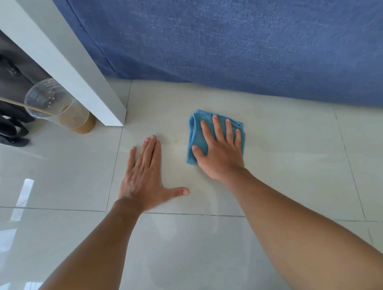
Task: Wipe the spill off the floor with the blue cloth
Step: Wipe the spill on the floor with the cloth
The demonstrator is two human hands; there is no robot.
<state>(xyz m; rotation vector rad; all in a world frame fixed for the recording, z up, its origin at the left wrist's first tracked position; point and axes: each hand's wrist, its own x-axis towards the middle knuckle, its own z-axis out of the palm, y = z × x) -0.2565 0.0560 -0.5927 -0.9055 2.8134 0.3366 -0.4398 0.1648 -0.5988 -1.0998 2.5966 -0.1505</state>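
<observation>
The folded blue cloth (197, 133) lies flat on the pale tiled floor (286, 157). My right hand (219, 150) presses down on it with fingers spread, palm covering its lower right part. A faint yellowish spot of spill (176, 142) shows on the tile just left of the cloth. My left hand (144, 176) rests flat on the floor to the left of that spot, fingers together, thumb out to the right, holding nothing.
A clear plastic cup (57, 105) with brown drink and a wooden stirrer stands at the left beside a white furniture leg (89, 83). A blue fabric sofa front (247, 42) runs along the back. Dark sandals (5, 130) lie at far left.
</observation>
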